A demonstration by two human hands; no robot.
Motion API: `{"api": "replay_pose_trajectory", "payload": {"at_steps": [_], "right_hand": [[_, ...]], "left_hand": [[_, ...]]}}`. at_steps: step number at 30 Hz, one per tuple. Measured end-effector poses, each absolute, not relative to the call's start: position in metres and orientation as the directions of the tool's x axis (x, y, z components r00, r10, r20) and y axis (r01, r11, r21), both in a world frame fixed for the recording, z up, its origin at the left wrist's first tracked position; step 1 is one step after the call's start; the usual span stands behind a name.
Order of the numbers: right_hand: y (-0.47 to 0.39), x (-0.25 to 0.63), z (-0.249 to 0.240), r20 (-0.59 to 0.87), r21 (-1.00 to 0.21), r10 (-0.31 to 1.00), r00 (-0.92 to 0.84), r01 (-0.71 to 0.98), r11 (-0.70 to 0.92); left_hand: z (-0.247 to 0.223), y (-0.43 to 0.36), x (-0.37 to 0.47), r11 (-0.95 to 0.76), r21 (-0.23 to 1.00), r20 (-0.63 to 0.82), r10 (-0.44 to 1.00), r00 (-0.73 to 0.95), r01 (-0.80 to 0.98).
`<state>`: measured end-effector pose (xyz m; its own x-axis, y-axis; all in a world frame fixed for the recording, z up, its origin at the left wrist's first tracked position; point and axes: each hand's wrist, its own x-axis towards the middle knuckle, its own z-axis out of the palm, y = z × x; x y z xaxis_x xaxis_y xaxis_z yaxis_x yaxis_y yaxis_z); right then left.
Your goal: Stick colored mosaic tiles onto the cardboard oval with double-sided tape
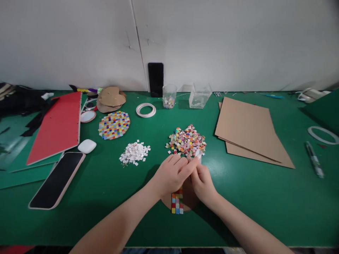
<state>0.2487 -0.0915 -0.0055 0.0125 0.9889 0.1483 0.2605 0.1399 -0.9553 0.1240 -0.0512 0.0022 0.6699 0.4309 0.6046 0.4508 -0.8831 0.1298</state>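
multicoloured tiles [177, 206] run lengthwise away — toward left hand [171, 174].

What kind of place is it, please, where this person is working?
Probably a craft workspace: on the green tabletop lie a pile of small multicoloured square tiles, a round board covered in coloured tile mosaic, and brown flat cardboard sheets.

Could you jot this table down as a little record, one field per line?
hands: left hand and right hand together; what they pinch is unclear
beneath: cardboard disc with a strip of coloured tiles
beyond: multicoloured tile pile
left side: white tile pile, tiled disc, flat smartphone
right side: cardboard sheets
against wall: upright smartphone
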Motion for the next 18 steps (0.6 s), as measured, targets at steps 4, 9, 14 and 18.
{"api": "replay_pose_trajectory", "payload": {"at_steps": [4, 9, 14, 18], "right_hand": [[-0.0924, 0.2481, -0.0029, 0.099, -0.964, 0.995, 0.021, 0.25, 0.091], [-0.0896, 0.2502, -0.0021, 0.053, -0.967, 0.997, 0.059, 0.253, 0.037], [-0.0869, 0.252, -0.0037, -0.003, -0.98, 0.996, 0.087, 0.197, -0.021], [-0.088, 0.25, -0.0035, -0.047, -0.993, 0.998, 0.049, 0.105, -0.052]], "left_hand": [[0.0038, -0.0493, 0.1258, -0.869, 0.083, 0.635, 0.423, 0.646, 0.487], [0.004, -0.0492, 0.1235, -0.878, 0.157, 0.572, 0.454, 0.683, 0.453], [0.0041, -0.0488, 0.1204, -0.875, 0.193, 0.454, 0.481, 0.75, 0.445], [0.0039, -0.05, 0.1225, -0.861, 0.176, 0.504, 0.496, 0.707, 0.478]]}}
